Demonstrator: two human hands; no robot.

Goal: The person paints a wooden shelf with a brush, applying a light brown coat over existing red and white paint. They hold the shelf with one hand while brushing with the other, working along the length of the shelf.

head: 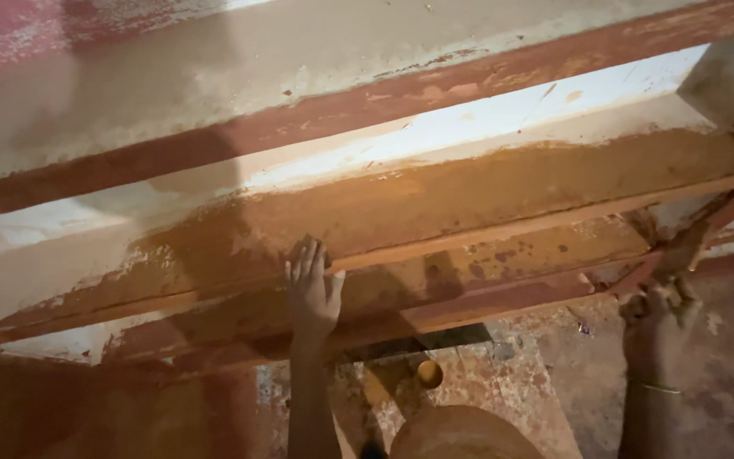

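Observation:
I look at a large rusty, red-painted metal frame (435, 204) with pale worn beams running from lower left to upper right. My left hand (312, 289) lies flat with fingers together against the orange-brown face of a beam. My right hand (660, 319) is curled around a thin bar at the frame's corner at the right; a thin bangle (660, 388) sits on that wrist. Whether the right hand holds anything besides the bar is hard to tell.
Below the frame is a stained, speckled floor or slab (503, 382). A small round orange-brown cup or hole (428, 374) shows there, and a rounded tan shape (460, 433) sits at the bottom edge. The lower left is in dark shadow.

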